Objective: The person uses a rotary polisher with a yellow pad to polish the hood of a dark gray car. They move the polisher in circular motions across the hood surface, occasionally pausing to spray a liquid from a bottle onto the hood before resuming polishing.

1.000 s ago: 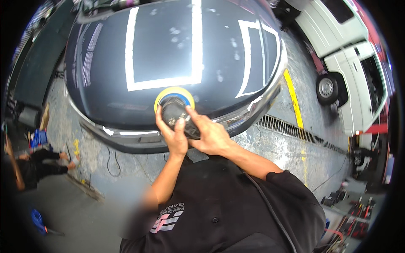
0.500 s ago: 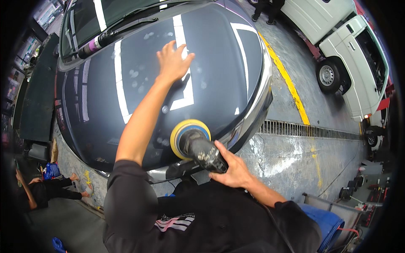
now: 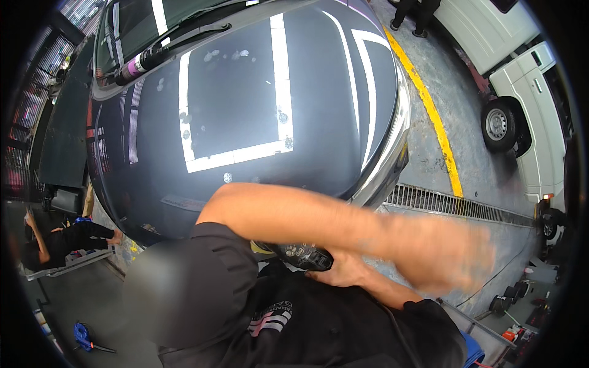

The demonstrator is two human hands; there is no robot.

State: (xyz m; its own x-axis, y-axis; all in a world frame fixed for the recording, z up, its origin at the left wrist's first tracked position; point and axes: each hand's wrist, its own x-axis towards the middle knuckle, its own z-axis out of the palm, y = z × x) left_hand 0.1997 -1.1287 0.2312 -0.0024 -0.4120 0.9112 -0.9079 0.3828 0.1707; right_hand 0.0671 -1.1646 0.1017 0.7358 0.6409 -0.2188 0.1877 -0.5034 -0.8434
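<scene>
At six o'clock, a black polisher (image 3: 304, 256) is grasped by the right hand (image 3: 345, 268) near the car bonnet (image 3: 230, 116); whether the left hand (image 3: 451, 253), blurred at four o'clock, is open cannot be told. A steady, level hold is advised.

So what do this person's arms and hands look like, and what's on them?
The left sleeve and right sleeve are black and leave the forearms bare. The right hand wears no glove; the left hand looks bare too, but blurry. The black shirt has a pink-and-white striped mark.
</scene>
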